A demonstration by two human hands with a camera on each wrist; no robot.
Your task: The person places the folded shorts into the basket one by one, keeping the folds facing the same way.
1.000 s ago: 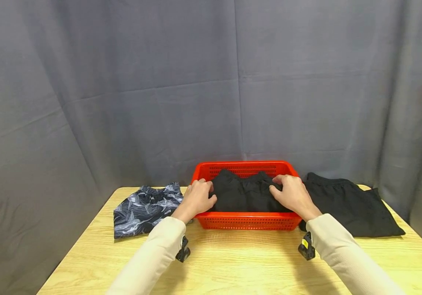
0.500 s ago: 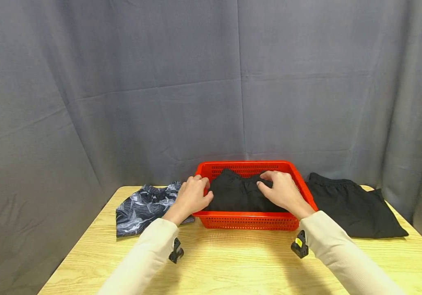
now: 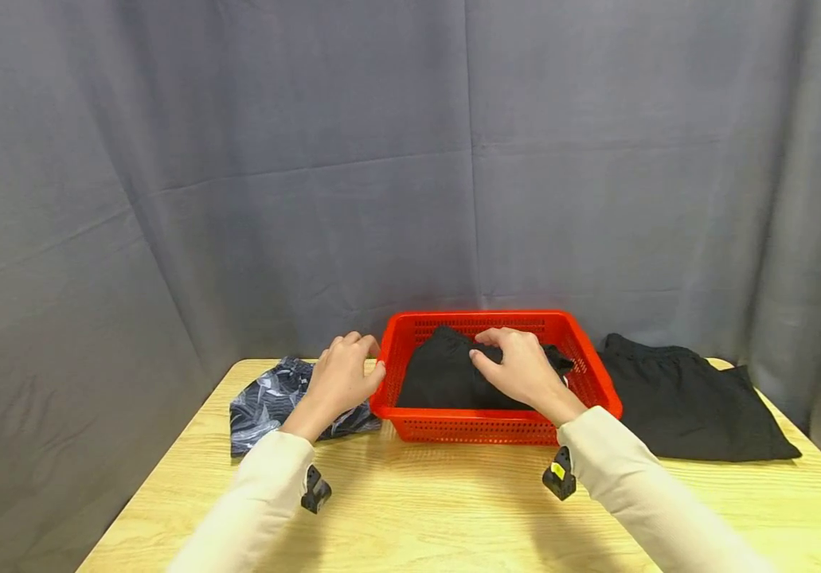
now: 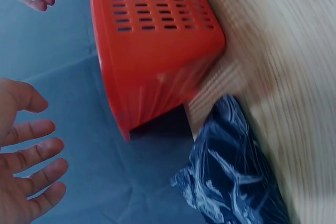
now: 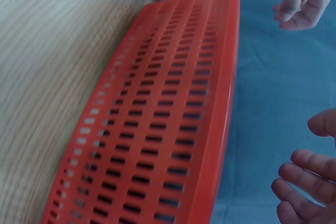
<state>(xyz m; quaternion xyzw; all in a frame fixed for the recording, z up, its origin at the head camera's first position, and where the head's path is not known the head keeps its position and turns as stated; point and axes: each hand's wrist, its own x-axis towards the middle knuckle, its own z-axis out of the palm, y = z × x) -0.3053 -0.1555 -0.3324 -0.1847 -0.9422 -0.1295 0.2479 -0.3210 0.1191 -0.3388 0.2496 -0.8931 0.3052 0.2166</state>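
Two bare hands held apart near the middle of the head view, fingers loose and parted.
From the lower left, the left forearm in a cream sleeve slants up to the left hand, its back showing, thumb and fingertips directed toward the upper right. From the lower right, the right forearm mirrors that slant up to the right hand, thumb and index finger bent with a gap between them, pointing left. In the left wrist view, the left fingers fan out at the left edge; in the right wrist view, the right fingers, lightly bent, enter from the lower right.
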